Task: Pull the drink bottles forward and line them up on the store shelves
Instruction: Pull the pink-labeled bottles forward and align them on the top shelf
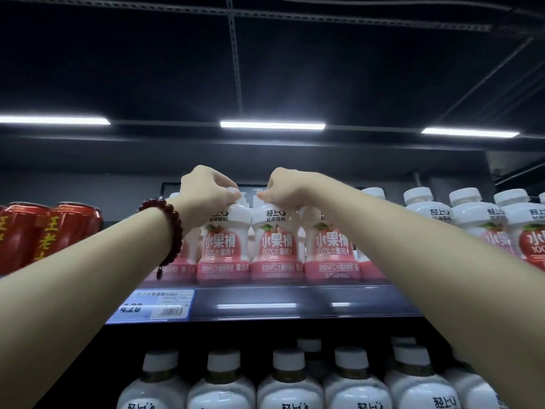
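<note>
On the top shelf (pixel 265 305) stands a front row of white-and-pink peach drink bottles. My left hand (pixel 206 193), with a dark red bead bracelet at the wrist, is closed around the cap of one bottle (pixel 222 249). My right hand (pixel 284 190) grips the cap of the neighbouring bottle (pixel 275 249). A third peach bottle (pixel 331 252) stands just right of them, partly behind my right forearm. More bottles behind this row are mostly hidden.
Red cans (pixel 44 231) stand at the shelf's left end. White bottles with strawberry labels (pixel 525 231) fill the right end. A blue price tag (pixel 159 308) hangs on the shelf edge. Below, a row of white-capped bottles (pixel 286 382) fills the lower shelf.
</note>
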The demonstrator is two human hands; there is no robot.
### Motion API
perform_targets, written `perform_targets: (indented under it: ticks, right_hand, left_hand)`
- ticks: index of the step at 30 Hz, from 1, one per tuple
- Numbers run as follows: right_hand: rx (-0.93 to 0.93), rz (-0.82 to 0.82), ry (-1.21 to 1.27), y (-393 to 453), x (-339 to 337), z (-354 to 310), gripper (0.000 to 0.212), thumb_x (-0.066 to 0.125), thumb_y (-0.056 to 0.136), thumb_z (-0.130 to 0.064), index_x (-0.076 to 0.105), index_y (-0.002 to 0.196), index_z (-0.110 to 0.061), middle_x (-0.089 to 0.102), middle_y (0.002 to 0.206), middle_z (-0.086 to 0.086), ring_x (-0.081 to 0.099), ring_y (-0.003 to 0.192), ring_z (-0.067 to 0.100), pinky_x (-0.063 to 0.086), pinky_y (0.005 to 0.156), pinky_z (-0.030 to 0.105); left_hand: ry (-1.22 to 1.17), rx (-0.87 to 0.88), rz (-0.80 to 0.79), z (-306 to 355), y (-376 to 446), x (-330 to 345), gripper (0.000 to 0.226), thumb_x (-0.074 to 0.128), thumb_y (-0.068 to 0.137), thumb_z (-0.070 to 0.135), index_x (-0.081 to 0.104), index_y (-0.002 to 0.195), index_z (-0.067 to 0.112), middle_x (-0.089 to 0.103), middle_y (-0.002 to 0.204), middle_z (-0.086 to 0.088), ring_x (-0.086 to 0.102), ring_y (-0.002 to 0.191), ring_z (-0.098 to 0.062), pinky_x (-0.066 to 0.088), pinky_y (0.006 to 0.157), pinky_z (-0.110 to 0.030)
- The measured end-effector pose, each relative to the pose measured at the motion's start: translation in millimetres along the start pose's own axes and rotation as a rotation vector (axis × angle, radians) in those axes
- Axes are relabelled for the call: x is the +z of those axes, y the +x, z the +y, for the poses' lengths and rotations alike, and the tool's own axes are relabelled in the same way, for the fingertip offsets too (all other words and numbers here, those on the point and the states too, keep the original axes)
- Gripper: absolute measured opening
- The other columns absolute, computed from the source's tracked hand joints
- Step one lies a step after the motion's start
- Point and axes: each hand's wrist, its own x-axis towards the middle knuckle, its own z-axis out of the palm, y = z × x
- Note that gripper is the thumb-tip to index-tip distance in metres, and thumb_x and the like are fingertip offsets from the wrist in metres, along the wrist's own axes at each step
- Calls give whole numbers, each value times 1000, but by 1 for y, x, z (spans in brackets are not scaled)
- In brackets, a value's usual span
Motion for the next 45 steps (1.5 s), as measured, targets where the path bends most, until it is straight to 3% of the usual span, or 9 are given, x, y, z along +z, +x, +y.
perform_targets:
  ticks: [5, 7, 11, 14, 16, 20, 24, 32, 45]
  right_hand:
    - [-67, -52, 84, -9, -12, 0, 42, 45, 98, -38, 49, 69, -7, 56, 67, 8, 53, 56, 23, 46, 55, 27]
    - [-59, -34, 69, -9, -10, 2, 43, 45, 97, -42, 54, 73, -8, 63, 76, 10, 58, 64, 26, 48, 62, 30]
    - [-56, -39, 45, -10, -8, 4, 44, 44, 96, -48, 57, 74, -12, 65, 79, 6, 62, 72, 25, 50, 62, 29]
    - [-42, -66, 78, -10, -11, 1, 49, 40, 95, -53, 63, 91, -10, 68, 95, 7, 67, 88, 27, 55, 74, 34]
    - [-65, 7, 66, -9, -10, -6, 52, 36, 97, -53, 62, 106, -8, 63, 106, 9, 62, 97, 28, 48, 76, 33]
    - [-161, 150, 142, -5, -4, -33, 45, 38, 98, -45, 57, 78, -10, 57, 90, 8, 52, 87, 26, 36, 65, 30]
    - [-192, 143, 164, 6, 8, -64, 41, 42, 97, -42, 62, 99, -7, 56, 98, 8, 54, 91, 26, 40, 72, 30]
    - [-95, 73, 93, 21, 27, -75, 25, 53, 87, -31, 64, 94, -10, 66, 96, 10, 65, 84, 28, 55, 81, 39]
    - [-101, 64, 125, 7, 21, -76, 36, 50, 94, -34, 68, 110, -6, 70, 105, 13, 66, 97, 29, 48, 69, 31]
  left_hand:
    - [16, -18, -83, 3, -2, -19, 12, 68, 81, 27, 76, 90, 26, 71, 83, -3, 58, 62, -16, 49, 49, -22]
    - [13, -14, -85, 2, -4, -18, 13, 67, 81, 28, 76, 89, 26, 71, 83, -2, 61, 66, -17, 54, 58, -29]
    - [8, 29, -37, -2, -7, -11, 18, 61, 86, 24, 74, 98, 20, 61, 77, 12, 56, 68, -4, 44, 51, -18]
    - [3, 31, 12, -6, -8, -15, 25, 61, 87, 30, 70, 107, 18, 66, 94, 5, 59, 78, -10, 45, 65, -21]
    - [21, 17, 71, -11, -5, -26, 26, 60, 89, 31, 71, 108, 17, 69, 101, -2, 60, 81, -13, 42, 70, -24]
    - [113, -44, 128, -30, 5, -50, 26, 64, 88, 28, 70, 108, 13, 69, 108, -7, 57, 86, -16, 42, 73, -25]
    - [172, -119, 112, -50, 12, -58, 39, 67, 86, 31, 65, 116, 8, 64, 115, -9, 58, 97, -22, 42, 78, -26]
    - [-57, -327, -110, -69, 9, -50, 43, 63, 83, 42, 58, 93, 1, 62, 81, -12, 59, 56, -22, 43, 39, -20]
    - [-97, -308, -131, -54, -2, -73, 45, 67, 82, 43, 62, 100, 2, 63, 85, -11, 62, 62, -21, 47, 39, -22]
